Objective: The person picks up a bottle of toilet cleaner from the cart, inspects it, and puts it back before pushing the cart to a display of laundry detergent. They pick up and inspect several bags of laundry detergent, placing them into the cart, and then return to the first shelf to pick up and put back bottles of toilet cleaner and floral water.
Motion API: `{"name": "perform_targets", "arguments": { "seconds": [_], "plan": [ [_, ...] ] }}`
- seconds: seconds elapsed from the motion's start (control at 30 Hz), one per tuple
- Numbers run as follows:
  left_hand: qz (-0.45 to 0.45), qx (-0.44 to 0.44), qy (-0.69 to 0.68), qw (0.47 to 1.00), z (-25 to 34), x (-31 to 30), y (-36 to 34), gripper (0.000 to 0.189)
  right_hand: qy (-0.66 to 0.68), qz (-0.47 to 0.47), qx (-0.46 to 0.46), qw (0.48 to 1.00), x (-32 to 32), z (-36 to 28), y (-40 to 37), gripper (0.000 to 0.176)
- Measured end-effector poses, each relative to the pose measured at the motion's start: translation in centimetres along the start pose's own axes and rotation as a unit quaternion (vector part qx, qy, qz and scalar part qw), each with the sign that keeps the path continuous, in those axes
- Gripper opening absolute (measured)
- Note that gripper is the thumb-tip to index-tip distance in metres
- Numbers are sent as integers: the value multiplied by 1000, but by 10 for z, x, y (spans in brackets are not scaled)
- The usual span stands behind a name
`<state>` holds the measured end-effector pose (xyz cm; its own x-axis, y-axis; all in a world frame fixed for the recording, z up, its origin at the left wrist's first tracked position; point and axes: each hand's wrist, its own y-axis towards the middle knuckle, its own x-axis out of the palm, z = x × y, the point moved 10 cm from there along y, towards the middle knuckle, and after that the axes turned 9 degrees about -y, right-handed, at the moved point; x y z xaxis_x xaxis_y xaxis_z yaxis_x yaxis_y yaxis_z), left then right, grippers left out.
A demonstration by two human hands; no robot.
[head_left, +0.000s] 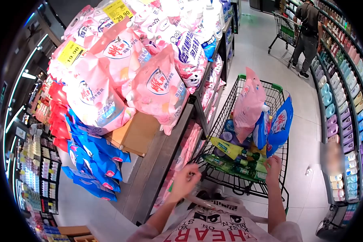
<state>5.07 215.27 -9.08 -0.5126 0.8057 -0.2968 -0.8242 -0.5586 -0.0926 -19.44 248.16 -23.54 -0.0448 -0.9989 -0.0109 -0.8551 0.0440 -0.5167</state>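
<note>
My left hand [186, 179] hovers by the near left corner of the shopping cart [284, 177], its fingers loosely bent and apart, with nothing visible in it. At the cart's near right side is my right hand [273, 164], fingers slightly bent and holding nothing that I can see. Inside the cart a pink laundry bag [249, 105] stands upright. Beside it are a blue bag [280, 127] and another blue-and-white pack [261, 129]. A yellow pack [226, 148] and several green bottles [250, 165] lie nearer to me.
On my left a display table [149, 177] carries a heap of pink bags [159, 86], blue bags [90, 155], a cardboard box [137, 133] and price signs [70, 53]. Bottle shelves [345, 97] line the right. A person [306, 36] stands by another cart [285, 31] up the aisle.
</note>
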Motion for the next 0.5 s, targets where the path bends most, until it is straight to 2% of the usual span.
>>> {"name": "perform_targets", "arguments": {
  "seconds": [0.03, 0.07, 0.1, 0.13, 0.17, 0.2, 0.23, 0.27, 0.3, 0.33, 0.47, 0.5],
  "plan": [
    [102, 45, 0, 994, -1, -34, 21, 31, -5, -45, -34, 998, 18, -9, -20, 23],
    [169, 6, -50, 984, 6, -64, 39, 31, -11, -88, -69, 994, 36, -18, -40, 16],
    [210, 97, -10, 973, -2, -103, 67, 39, -15, -134, -75, 988, 57, -22, -60, 13],
    [277, 83, -10, 957, 8, -130, 84, 48, -19, -179, -81, 980, 77, -25, -78, 10],
    [326, 61, 76, 940, 10, -161, 107, 56, -27, -229, -99, 968, 97, -27, -94, 10],
    [341, 87, 50, 935, 7, -186, 133, 56, -36, -278, -117, 953, 113, -26, -109, 9],
    [354, 111, 21, 928, 9, -201, 151, 57, -33, -278, -118, 953, 118, -23, -117, 9],
    [353, 115, 21, 928, 18, -203, 161, 57, -70, -329, -130, 933, 131, -17, -128, 8],
    [341, 164, -40, 925, 30, -202, 169, 52, -107, -378, -144, 908, 141, -12, -138, 8],
    [326, 211, -102, 916, 41, -201, 173, 47, -105, -375, -149, 909, 140, -9, -139, 8],
    [385, 199, -99, 896, 39, -210, 179, 33, -167, -377, -191, 891, 136, -7, -146, 10],
    [401, 205, -48, 892, 48, -207, 171, 30, -186, -365, -209, 888, 133, -10, -146, 9]
  ]
}}
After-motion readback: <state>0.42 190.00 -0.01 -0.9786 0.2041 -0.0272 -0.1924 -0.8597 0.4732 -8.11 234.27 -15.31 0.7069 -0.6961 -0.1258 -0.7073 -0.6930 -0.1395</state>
